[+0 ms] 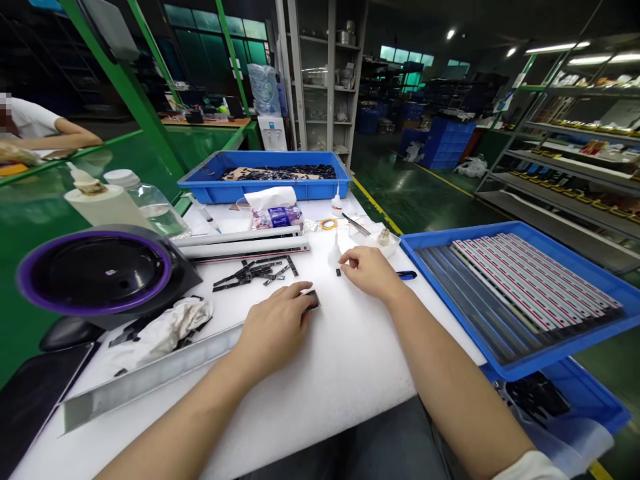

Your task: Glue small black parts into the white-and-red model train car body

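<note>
My left hand [273, 327] is closed around the end of a long pale metal profile [145, 380], which slants across the table under my wrist. Its dark end [313, 300] sticks out past my fingers. My right hand [370, 272] pinches at a small black piece [339, 272] by the thumb and index fingertips. Just behind those fingertips stands a small white squeeze bottle [335, 253] with a thin nozzle. Left of centre lies a loose pile of flat black strips [255, 272]. Two more long profiles [245, 250] rest behind the pile.
A blue tray [530, 230] of profiles stands right, beside a blue pen [407, 275]. Behind are a tissue pack [277, 217], tweezers [356, 225], tape [329, 225] and a blue bin [260, 193]. A purple-rimmed black round object [95, 270] and white cloth [175, 327] sit left. Another person [40, 127] is far left.
</note>
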Demonstrator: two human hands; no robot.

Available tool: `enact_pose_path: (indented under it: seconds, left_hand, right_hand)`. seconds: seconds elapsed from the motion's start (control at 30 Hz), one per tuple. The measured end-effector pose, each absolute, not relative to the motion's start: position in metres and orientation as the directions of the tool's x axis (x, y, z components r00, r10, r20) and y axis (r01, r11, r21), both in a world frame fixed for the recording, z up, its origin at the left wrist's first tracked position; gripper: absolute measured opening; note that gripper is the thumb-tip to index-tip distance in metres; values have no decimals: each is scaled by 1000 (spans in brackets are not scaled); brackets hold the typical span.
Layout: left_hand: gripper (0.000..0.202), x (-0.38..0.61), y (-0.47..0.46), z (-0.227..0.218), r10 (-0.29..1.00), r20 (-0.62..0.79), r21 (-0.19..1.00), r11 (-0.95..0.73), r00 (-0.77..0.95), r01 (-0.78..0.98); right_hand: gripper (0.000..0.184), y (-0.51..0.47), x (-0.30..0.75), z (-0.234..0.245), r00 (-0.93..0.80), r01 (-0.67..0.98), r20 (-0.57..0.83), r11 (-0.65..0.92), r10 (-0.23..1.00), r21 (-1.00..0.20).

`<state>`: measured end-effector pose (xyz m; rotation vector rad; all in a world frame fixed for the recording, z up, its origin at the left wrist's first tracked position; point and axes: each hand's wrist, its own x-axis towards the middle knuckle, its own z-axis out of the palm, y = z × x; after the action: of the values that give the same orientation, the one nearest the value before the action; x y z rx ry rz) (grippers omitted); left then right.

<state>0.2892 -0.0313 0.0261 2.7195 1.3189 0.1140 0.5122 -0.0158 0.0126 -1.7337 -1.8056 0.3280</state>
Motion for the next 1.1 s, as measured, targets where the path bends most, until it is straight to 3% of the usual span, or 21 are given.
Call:
enact_pose_path:
  seconds: [0.17, 0.4, 0.77, 1.1]
  left_hand:
    - [38, 290, -33, 23, 767, 36, 150, -638, 641, 755]
    - [29, 288, -39, 19, 759, 93, 115, -651, 644, 751]
    - [35, 301, -63, 14, 607, 133, 51, -793, 783, 606]
    - [31, 293, -61, 22, 590, 192, 14, -801, 784, 599]
  right_hand:
    - [23, -14, 509, 9, 62, 913, 163, 10, 985, -408]
    - [20, -11, 500, 7, 134, 935, 109, -90, 985, -344]
    - [26, -11, 497, 5, 188, 925, 58, -158, 980, -345]
    - [20, -5, 496, 0, 232, 913, 33, -206, 972, -351]
